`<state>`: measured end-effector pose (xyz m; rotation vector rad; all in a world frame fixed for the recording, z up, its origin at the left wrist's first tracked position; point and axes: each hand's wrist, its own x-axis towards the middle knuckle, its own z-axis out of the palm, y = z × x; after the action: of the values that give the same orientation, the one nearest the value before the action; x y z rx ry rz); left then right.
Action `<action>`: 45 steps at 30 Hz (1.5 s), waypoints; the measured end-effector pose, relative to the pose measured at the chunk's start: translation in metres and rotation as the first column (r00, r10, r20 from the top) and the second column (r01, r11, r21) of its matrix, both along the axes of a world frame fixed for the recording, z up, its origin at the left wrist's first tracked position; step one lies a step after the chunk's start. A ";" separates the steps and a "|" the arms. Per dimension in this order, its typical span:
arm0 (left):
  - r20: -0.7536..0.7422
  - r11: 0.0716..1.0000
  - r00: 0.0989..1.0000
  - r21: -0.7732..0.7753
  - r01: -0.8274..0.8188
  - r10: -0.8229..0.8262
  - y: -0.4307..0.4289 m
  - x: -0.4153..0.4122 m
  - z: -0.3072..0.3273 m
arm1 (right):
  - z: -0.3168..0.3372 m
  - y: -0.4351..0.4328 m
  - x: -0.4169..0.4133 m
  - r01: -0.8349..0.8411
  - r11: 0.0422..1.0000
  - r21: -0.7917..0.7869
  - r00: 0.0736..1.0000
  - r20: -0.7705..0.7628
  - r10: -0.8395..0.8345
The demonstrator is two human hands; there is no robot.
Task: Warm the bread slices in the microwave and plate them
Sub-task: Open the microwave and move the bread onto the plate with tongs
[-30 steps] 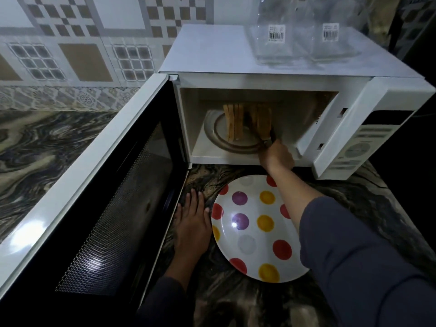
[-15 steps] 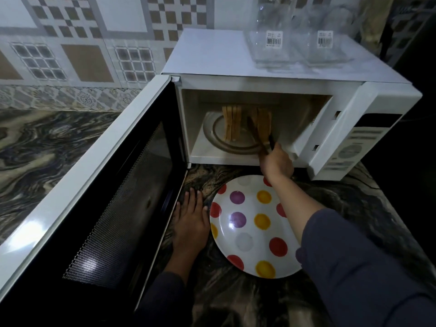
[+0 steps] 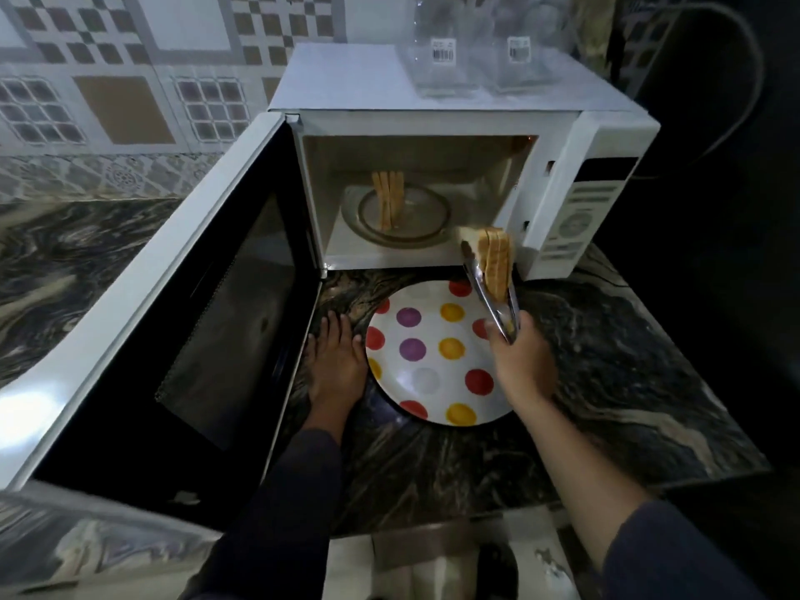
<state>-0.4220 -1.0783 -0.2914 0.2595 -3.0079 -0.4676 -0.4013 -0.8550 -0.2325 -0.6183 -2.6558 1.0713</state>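
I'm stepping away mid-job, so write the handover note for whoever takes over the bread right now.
Left hand: open, flat on the counter between the open microwave door and the plate.
Right hand: grips tongs, which clamp a stack of bread slices in front of the microwave opening, near the plate's far right rim.
Inside: more slices stand upright on the turntable.
Done: one stack is out.
Left: set it on the plate, which holds nothing yet, then fetch the rest.
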 end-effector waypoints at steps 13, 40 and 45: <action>0.016 0.998 0.999 -0.045 0.050 -0.049 0.001 0.013 -0.001 | -0.023 0.028 0.085 0.021 0.988 0.154 0.978 0.201 -0.052; -0.013 0.995 0.995 0.042 0.095 -0.094 -0.003 0.023 0.000 | 0.051 -0.036 -0.002 -0.103 0.986 0.131 0.994 0.054 0.096; -0.035 0.995 0.996 0.038 0.088 -0.086 -0.003 0.024 -0.001 | 0.053 -0.074 -0.053 -0.184 0.981 -0.067 0.969 0.155 0.192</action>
<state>-0.3984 -1.0816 -0.2927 0.1223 -2.9889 -0.5336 -0.4548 -0.9294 -0.1790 -0.4888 -2.8830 1.1906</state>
